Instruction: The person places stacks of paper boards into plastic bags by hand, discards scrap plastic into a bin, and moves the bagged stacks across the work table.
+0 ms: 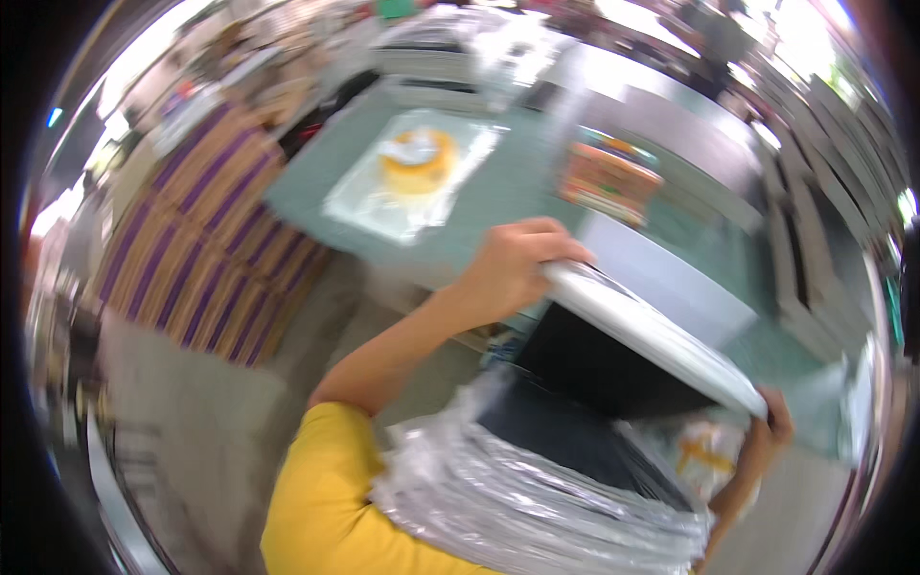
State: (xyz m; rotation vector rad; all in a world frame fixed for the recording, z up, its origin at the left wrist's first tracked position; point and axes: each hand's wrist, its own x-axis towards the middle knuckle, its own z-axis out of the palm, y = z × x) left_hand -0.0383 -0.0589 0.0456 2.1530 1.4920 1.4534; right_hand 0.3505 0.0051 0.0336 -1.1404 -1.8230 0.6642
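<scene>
My left hand (522, 264) grips the far left corner of a flat white-edged panel (652, 331) with a black face turned toward me. On its right end my right hand (774, 422) is closed round the other corner, its fingers partly hidden. The panel is held tilted, and I cannot make out its exact kind. Close under it, against my body, lies a stack of clear plastic-wrapped flat pieces (537, 498) with a dark top. Just beyond the panel a white flat board or box (666, 278) lies on the green table (498, 182).
A roll of yellow tape (417, 163) sits on clear plastic bags (369, 206) on the table. Nearby stands an orange printed box (610, 179). Purple-striped cardboard boxes (206, 240) are stacked on the left. Grey-white flat panels (815, 182) lean at the right.
</scene>
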